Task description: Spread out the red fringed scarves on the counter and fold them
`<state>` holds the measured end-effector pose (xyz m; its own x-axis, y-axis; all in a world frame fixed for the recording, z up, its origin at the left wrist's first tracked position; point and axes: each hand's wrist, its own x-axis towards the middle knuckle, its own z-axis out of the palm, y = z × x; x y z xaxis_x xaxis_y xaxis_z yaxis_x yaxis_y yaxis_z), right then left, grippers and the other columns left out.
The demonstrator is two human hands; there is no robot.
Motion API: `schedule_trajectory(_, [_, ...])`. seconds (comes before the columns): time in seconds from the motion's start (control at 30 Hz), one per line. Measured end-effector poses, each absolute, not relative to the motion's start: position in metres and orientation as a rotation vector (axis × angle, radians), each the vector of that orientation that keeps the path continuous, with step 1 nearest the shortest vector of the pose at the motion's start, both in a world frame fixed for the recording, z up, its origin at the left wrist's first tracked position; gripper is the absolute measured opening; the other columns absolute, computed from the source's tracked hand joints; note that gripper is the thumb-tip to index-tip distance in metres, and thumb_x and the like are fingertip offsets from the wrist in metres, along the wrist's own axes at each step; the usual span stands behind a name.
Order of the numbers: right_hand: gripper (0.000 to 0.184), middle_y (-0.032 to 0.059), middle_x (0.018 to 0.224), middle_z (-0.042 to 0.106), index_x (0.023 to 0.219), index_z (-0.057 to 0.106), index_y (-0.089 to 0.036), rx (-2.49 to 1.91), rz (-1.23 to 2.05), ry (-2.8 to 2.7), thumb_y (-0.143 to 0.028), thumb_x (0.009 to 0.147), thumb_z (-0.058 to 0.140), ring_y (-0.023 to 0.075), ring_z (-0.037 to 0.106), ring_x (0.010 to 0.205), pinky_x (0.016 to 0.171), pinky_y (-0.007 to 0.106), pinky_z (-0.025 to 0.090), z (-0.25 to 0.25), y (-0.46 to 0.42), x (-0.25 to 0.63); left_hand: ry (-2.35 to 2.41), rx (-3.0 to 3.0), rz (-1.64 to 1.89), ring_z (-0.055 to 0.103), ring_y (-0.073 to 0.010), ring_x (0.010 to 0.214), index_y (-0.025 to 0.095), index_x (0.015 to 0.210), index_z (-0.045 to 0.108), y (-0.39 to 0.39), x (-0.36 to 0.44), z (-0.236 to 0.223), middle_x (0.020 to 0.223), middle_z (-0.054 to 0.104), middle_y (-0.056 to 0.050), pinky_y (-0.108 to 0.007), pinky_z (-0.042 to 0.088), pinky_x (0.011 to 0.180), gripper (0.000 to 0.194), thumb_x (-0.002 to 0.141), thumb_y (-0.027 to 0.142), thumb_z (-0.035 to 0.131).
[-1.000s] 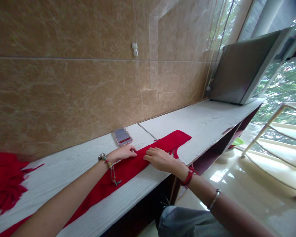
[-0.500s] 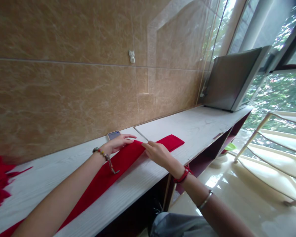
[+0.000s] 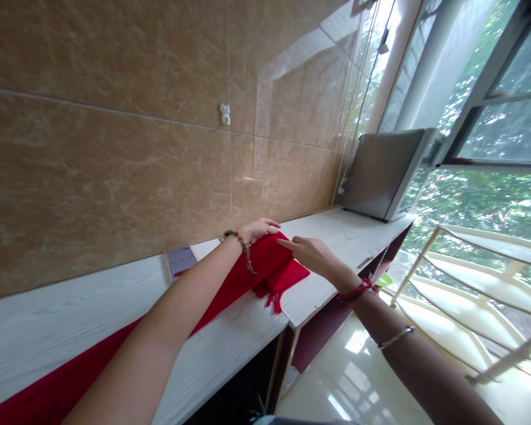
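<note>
A long red scarf (image 3: 248, 274) runs along the white countertop from the lower left to my hands. Near its right end it is folded over, and a fringe (image 3: 274, 300) pokes out from beneath the upper layer. My left hand (image 3: 257, 230) is at the far edge of the fold, fingers fairly straight and the thumb side against the cloth. At the right edge, my right hand (image 3: 315, 255) pinches the cloth between thumb and fingers, its index finger pointing along the fold. Its fingertips are partly hidden by the fabric.
A phone (image 3: 181, 261) lies by the wall, behind my left forearm. A grey boxy appliance (image 3: 378, 174) stands at the counter's far end. On the right is a cream tiered rack (image 3: 469, 289) on the floor. Open shelves (image 3: 323, 330) lie under the countertop (image 3: 88, 301).
Both hands have moved right along the counter with the scarf. A fringed end now shows under the fold, and the red bundle at far left is out of view. The camera has shifted.
</note>
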<state>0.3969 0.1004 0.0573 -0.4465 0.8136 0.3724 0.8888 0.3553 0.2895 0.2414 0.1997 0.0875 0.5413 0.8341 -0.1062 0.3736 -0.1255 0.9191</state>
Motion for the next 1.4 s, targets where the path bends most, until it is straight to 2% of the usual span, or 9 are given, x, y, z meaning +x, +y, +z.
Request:
schedule_trajectory(0.1, [0.041,0.0041,0.078,0.061,0.123,0.048,-0.025,-1.585,-0.691,-2.529,-0.013,0.086,0.034,0.0118,0.052,0.059,0.048,0.024,0.024,0.043,0.114,0.419,1.085,1.829,0.501,0.06,-0.0137,0.076,0.013,0.115,0.053,0.208,0.264,0.067,0.085,0.065,-0.005,-0.025,0.048,0.069,0.034,0.081,0.016,0.054])
schedule_trajectory(0.3, [0.044,0.0049,0.084,0.062,0.127,0.043,-0.025,-1.693,-0.539,-2.601,-0.013,0.086,0.035,0.0137,0.056,0.067,0.052,0.023,0.029,-0.001,0.126,0.432,1.284,2.058,0.389,0.055,-0.0205,0.096,0.013,0.105,0.055,0.207,0.262,0.027,0.109,0.056,-0.008,-0.039,0.045,0.081,0.027,0.083,0.03,0.054])
schedule_trajectory(0.4, [0.043,0.005,0.086,0.062,0.128,0.04,-0.024,-1.689,-0.507,-2.555,-0.014,0.087,0.034,0.0144,0.056,0.072,0.056,0.022,0.032,-0.011,0.124,0.431,1.372,2.132,0.35,0.055,-0.0242,0.097,0.012,0.089,0.062,0.193,0.23,0.02,0.098,0.063,-0.009,-0.031,0.041,0.08,0.022,0.074,0.028,0.06])
schedule_trajectory(0.53, [0.041,0.0055,0.085,0.06,0.126,0.044,-0.023,-1.637,-0.542,-2.552,-0.014,0.087,0.035,0.0143,0.054,0.073,0.059,0.022,0.034,-0.011,0.123,0.432,1.345,2.134,0.209,0.06,-0.0223,0.073,0.015,0.063,0.063,0.169,0.181,0.018,0.066,0.066,-0.003,-0.025,0.042,0.062,0.014,0.06,0.029,0.065])
schedule_trajectory(0.67, [0.04,0.0061,0.083,0.06,0.124,0.048,-0.023,-1.568,-0.656,-2.477,-0.013,0.087,0.036,0.0144,0.052,0.071,0.06,0.023,0.034,0.0,0.122,0.432,1.239,2.002,0.291,0.062,-0.0196,0.069,0.017,0.073,0.064,0.155,0.158,0.037,0.075,0.069,-0.003,-0.024,0.044,0.056,0.02,0.065,0.034,0.06])
schedule_trajectory(0.9, [0.045,0.0056,0.092,0.062,0.128,0.045,-0.022,-1.575,-0.537,-2.178,-0.01,0.085,0.033,0.0132,0.055,0.073,0.063,0.022,0.038,0.024,0.13,0.45,0.901,1.539,0.519,0.063,-0.0197,0.072,0.016,0.091,0.062,0.156,0.179,0.081,0.083,0.069,-0.006,-0.03,0.048,0.066,0.034,0.061,0.03,0.069])
schedule_trajectory(1.1, [0.045,0.0065,0.092,0.065,0.121,0.053,-0.021,-1.702,-0.291,-2.327,-0.008,0.081,0.038,0.0138,0.059,0.079,0.068,0.021,0.04,-0.018,0.139,0.463,1.27,1.745,0.468,0.061,-0.0223,0.066,0.014,0.064,0.061,0.17,0.208,0.023,0.061,0.065,-0.004,-0.026,0.042,0.055,0.012,0.056,0.02,0.068])
schedule_trajectory(1.23, [0.045,0.0069,0.094,0.065,0.125,0.049,-0.022,-1.728,-0.296,-2.322,-0.011,0.083,0.037,0.0146,0.06,0.08,0.068,0.022,0.041,-0.034,0.136,0.464,1.3,1.762,0.492,0.06,-0.021,0.064,0.015,0.071,0.062,0.175,0.202,-0.007,0.061,0.065,-0.002,-0.025,0.04,0.052,0.016,0.059,0.025,0.067])
schedule_trajectory(1.4, [0.047,0.0065,0.097,0.064,0.128,0.044,-0.023,-1.736,-0.295,-2.31,-0.012,0.083,0.036,0.0149,0.059,0.083,0.069,0.022,0.041,-0.025,0.134,0.463,1.212,1.805,0.543,0.06,-0.0221,0.071,0.014,0.075,0.064,0.181,0.195,-0.005,0.07,0.067,-0.005,-0.025,0.042,0.057,0.028,0.057,0.034,0.07])
